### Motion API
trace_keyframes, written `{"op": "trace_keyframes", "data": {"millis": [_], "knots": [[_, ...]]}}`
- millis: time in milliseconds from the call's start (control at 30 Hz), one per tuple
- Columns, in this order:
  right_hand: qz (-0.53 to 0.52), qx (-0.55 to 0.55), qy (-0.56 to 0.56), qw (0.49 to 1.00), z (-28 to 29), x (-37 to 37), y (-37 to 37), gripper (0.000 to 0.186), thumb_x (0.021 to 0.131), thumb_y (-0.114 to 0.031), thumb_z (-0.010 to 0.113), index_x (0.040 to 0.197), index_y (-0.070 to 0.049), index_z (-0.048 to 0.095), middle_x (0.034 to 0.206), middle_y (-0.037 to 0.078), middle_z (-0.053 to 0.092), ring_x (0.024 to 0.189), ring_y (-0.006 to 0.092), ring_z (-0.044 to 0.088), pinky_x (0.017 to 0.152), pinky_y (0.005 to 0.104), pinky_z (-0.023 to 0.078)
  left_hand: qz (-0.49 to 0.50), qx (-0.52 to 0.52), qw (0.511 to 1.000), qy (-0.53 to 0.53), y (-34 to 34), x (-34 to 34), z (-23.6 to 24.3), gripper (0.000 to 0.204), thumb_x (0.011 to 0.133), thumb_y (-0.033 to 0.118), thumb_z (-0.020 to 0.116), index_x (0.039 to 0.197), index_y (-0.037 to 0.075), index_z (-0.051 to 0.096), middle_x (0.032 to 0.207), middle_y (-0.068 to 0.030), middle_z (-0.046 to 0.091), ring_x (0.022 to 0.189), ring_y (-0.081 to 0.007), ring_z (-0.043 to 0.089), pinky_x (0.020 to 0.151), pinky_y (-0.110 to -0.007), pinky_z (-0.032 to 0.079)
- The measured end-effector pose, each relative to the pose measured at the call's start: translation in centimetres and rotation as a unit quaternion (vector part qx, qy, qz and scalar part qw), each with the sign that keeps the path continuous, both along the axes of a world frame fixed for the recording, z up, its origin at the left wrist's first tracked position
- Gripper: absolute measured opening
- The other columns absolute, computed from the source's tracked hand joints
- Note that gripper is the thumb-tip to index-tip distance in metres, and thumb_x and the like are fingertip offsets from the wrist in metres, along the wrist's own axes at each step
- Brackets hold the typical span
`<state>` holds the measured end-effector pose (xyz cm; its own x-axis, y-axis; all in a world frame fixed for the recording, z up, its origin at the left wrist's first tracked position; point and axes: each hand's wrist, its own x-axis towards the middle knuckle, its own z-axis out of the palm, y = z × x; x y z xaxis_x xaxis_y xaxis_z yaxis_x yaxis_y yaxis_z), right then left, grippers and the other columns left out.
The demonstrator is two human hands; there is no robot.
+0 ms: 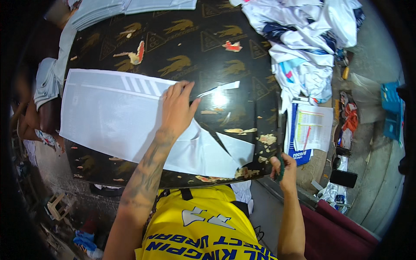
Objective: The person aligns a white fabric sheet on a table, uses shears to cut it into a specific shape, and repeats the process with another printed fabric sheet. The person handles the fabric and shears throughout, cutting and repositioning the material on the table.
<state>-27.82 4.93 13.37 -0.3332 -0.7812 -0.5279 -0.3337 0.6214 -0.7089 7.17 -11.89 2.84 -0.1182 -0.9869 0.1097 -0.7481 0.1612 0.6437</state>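
Observation:
A pale grey-white fabric panel [112, 104] with slanted white stripes along its far edge lies flat on the dark tabletop [173, 43]. My left hand [177, 108] rests on the panel's right part, fingers laid out and thumb apart. A narrow cut strip [223, 86] lies just right of those fingertips. Nearer the front right corner, a white fabric piece [238, 151] has a pointed gap beside it. Beyond that corner, my right hand [285, 170] is closed around a tool with a dark green grip [281, 168]. The tool's working end is hard to make out.
Crumpled white and navy garments [303, 43] are heaped at the far right. Below them lie papers and a blue record book [301, 158] with a red pen. Fabric stacks [99, 13] occupy the far left. A dark phone [343, 178] is at right. Another person sits at left.

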Motion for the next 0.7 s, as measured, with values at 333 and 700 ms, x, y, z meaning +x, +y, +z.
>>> {"op": "trace_keyframes", "data": {"millis": [333, 700], "knots": [[0.067, -0.056, 0.417, 0.905, -7.3, -17.3, 0.2, 0.035, 0.093, -0.026, 0.083, 0.108, 0.002, 0.068, 0.093, 0.022, 0.073, 0.086, 0.0410, 0.071, 0.078, 0.0486, 0.054, -0.173, 0.069, 0.974, -0.125, 0.3, -9.8, -0.1, 0.070, 0.081, 0.045, 0.092, 0.137, 0.011, 0.065, 0.129, -0.0094, 0.059, 0.127, -0.0305, 0.053, 0.110, -0.048, 0.042], [0.028, -0.278, 0.256, 0.926, -1.9, -11.6, -1.1, 0.025, 0.095, -0.018, 0.081, 0.112, -0.002, 0.073, 0.108, 0.011, 0.073, 0.091, 0.0219, 0.070, 0.080, 0.0366, 0.055, -0.111, -0.101, 0.971, -0.186, 4.2, -11.5, -4.9, 0.024, 0.096, 0.024, 0.074, 0.114, 0.009, 0.067, 0.107, -0.0069, 0.067, 0.108, -0.0283, 0.064, 0.095, -0.047, 0.048]]}}
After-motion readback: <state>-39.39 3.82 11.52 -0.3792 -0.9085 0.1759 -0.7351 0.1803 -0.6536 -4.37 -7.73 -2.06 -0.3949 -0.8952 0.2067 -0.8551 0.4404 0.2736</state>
